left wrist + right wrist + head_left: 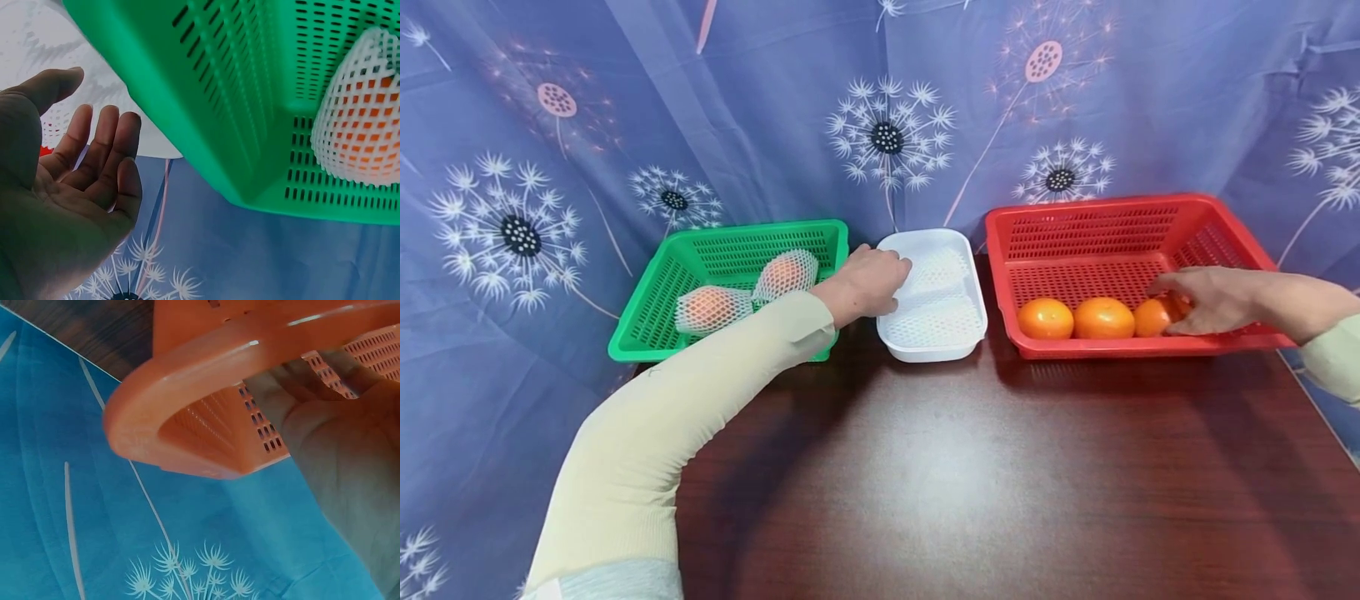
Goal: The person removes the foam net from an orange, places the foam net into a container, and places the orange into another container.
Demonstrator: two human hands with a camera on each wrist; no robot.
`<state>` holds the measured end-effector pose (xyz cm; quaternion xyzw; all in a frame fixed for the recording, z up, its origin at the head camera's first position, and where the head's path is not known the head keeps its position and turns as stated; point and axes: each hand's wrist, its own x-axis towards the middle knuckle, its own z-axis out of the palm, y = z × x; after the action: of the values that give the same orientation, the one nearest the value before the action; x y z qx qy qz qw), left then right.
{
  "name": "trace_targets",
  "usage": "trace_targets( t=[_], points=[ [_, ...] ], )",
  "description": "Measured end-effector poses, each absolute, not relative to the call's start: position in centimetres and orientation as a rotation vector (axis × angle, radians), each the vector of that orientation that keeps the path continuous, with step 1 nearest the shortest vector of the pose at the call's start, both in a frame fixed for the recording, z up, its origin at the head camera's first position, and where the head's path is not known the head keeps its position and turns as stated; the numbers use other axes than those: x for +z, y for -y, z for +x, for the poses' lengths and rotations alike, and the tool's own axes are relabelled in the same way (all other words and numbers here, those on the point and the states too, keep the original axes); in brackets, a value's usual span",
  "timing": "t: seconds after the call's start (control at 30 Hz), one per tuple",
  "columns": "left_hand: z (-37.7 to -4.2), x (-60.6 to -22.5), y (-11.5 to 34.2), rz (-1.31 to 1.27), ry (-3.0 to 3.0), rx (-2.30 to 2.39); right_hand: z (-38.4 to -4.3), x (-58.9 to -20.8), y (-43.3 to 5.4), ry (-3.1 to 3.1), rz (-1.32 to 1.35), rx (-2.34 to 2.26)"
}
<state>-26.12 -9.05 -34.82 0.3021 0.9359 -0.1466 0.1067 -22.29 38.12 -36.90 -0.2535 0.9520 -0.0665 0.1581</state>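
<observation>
My left hand (867, 282) is over the left rim of a white tray (932, 357), its fingers loosely bent. The left wrist view shows that hand's palm (81, 200) with nothing in it. White foam nets (936, 321) lie in the tray. At the right, my right hand (1213, 298) reaches into a red basket (1097, 347), thumb and fingers around an orange (1152, 318) at the near side. Left of it sit two more oranges, a middle one (1103, 318) and an end one (1045, 319). The right wrist view hides the fingertips behind the basket's rim (181, 375).
A green basket (625, 346) stands left of the tray, holding two fruits in white foam nets, a front one (709, 309) and a back one (786, 275). All three containers line the back of a dark wooden table (940, 475), against a blue dandelion-print curtain (760, 108).
</observation>
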Motion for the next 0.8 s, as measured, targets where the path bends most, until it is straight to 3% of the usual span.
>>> trace_targets(
  t=[0.4,0.8],
  points=[
    [-25.4,-33.7,11.5,0.876,-2.83,-0.295,-21.4,-34.7,-37.5,-2.8,-0.659,-0.242],
    [-23.6,-33.1,14.2,0.902,-2.989,0.126,-20.0,-34.1,-36.1,-3.056,-0.861,-0.39]
  ],
)
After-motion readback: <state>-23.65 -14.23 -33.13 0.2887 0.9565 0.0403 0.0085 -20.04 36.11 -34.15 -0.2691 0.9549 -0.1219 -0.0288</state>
